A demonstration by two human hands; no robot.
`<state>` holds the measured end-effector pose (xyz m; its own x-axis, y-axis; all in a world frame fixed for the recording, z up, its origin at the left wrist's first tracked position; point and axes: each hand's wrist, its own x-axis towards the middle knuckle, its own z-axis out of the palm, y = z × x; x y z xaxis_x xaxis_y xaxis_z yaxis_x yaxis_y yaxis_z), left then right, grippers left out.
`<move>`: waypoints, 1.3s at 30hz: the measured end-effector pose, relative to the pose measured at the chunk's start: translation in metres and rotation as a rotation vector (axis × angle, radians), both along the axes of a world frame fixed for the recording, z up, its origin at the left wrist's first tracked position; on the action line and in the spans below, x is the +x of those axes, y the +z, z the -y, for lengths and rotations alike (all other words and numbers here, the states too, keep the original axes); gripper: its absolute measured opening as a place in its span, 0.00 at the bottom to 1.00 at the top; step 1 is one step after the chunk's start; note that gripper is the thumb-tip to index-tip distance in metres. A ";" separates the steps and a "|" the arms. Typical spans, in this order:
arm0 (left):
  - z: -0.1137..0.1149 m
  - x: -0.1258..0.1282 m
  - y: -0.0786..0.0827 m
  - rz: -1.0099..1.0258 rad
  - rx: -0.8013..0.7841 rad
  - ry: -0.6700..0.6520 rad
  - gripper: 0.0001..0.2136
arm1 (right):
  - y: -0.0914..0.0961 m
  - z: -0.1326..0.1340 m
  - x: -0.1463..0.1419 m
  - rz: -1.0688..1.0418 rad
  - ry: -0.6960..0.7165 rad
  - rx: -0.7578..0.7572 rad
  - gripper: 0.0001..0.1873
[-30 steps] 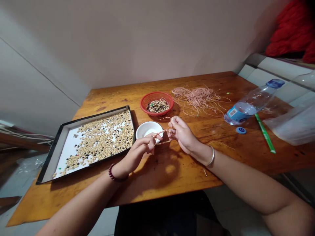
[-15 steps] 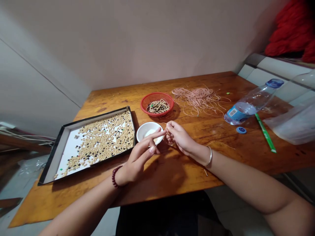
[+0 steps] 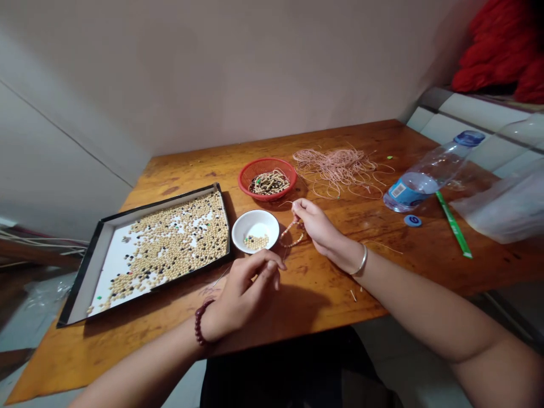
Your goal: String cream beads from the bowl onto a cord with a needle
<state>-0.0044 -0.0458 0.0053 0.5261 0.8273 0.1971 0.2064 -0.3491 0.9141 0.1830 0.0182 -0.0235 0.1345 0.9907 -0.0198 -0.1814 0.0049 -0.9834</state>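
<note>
The right hand [image 3: 319, 229] is narrowly pinched, its fingertips [image 3: 295, 208] gripping the end of a short string of beads [image 3: 291, 234] that hangs in a loop over the middle of the tabletop [image 3: 323, 292]. The left hand [image 3: 245, 296] sits nearer the front edge with its fingers curled inward; whether they hold anything is hard to tell. Just beside the string of beads, a white bowl [image 3: 255, 216] holds a small heap of pale beads [image 3: 256, 242]. To its left, a black-edged tray [image 3: 161, 202] is spread with pale and dark beads. Toward the back edge are a red basket [image 3: 267, 161] of beaded strings and a tangled pile of pink cord [image 3: 335, 167]. A plastic bottle [image 3: 425, 180] lies on its side near the right edge.
</note>
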 end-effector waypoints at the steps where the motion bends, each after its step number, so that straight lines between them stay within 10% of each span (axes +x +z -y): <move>1: -0.001 0.000 0.000 -0.061 0.058 0.051 0.10 | 0.001 -0.001 0.001 -0.027 0.012 -0.012 0.16; 11: -0.011 0.002 -0.010 -0.546 0.411 0.180 0.11 | 0.011 0.018 -0.013 -0.238 0.292 -0.091 0.18; 21: -0.012 -0.003 -0.016 -0.483 0.553 0.199 0.09 | 0.015 0.031 -0.019 -0.345 0.497 -0.132 0.16; 30: -0.018 -0.007 -0.018 -0.348 0.496 0.279 0.09 | 0.009 0.017 -0.007 -0.429 0.305 -0.170 0.10; 39: -0.025 -0.005 -0.006 -0.195 0.130 0.312 0.10 | 0.015 0.016 -0.004 -0.220 0.468 -0.116 0.14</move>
